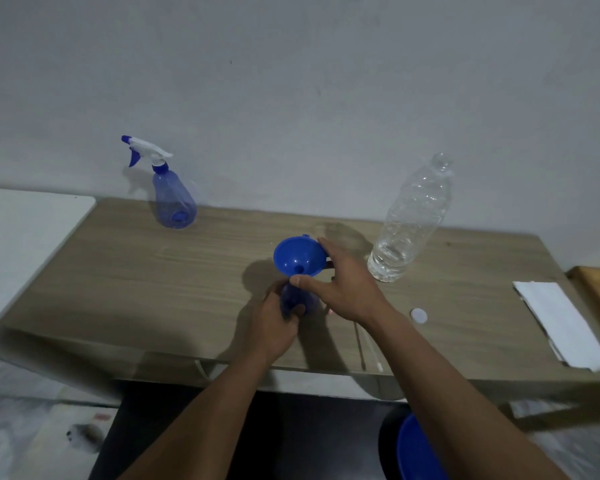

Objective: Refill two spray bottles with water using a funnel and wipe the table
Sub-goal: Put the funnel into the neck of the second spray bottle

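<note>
There are two spray bottles [174, 199] [312, 303], one funnel [297, 256], one water bottle [409, 223], one white cap [418, 315], one white paper pile [561, 323], and two hands, left hand [274, 325] and right hand [345, 289].

1. We take this for a plain room at home: a bare grey wall [326, 81] stands behind a small wood-grain table [153, 271].
2. On it we see household things: a spray bottle [174, 199] far left, a water bottle [409, 223] right.
3. Near us, a blue tub [416, 452] sits below the table.
</note>
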Motion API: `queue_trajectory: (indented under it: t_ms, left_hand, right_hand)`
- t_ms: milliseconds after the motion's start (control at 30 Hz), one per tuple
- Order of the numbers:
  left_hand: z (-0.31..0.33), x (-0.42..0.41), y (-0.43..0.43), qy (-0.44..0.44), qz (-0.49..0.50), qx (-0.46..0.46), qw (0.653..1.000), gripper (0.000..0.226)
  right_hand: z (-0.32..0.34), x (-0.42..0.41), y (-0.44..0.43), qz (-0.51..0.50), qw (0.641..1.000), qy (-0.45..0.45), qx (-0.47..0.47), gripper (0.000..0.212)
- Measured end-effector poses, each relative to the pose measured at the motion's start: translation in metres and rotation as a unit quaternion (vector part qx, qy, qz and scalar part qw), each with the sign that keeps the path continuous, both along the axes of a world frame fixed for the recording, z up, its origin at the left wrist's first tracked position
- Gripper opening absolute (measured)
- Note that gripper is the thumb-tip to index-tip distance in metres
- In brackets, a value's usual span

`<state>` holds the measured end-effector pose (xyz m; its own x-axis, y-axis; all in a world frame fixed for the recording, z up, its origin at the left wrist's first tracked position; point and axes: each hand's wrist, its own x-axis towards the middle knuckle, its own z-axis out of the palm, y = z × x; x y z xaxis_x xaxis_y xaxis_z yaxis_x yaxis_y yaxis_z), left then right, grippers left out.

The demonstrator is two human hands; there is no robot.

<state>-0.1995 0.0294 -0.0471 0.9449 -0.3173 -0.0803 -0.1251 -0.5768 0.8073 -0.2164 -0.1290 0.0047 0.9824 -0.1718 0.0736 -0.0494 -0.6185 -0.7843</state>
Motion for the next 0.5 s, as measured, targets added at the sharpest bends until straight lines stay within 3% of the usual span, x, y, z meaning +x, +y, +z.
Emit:
queue_trajectory:
  t_ms: [133, 267, 367, 500]
  left_hand:
    - [-0.003, 0.0, 0.001, 0.006, 0.011, -0.007, 1.0, 0.048]
    - [-0.006, 0.0, 0.001, 0.01, 0.042, -0.073, 0.996, 0.077]
    - [-0.005, 0.002, -0.001, -0.012, 0.066, -0.146, 0.987, 0.103]
    - [0.005, 0.007, -0.009, -0.021, 0.105, -0.176, 0.979, 0.119]
  right_hand:
    - [-0.003, -0.005, -0.002, -0.046, 0.999, 0.006, 0.001, 0.095]
    - [0.0, -0.016, -0.012, -0.133, 0.988, -0.072, -0.008, 0.071]
    - [0.001, -0.023, -0.024, -0.24, 0.959, -0.148, -0.021, 0.058]
    - [-0.001, -0.022, -0.042, -0.365, 0.913, -0.179, -0.014, 0.077]
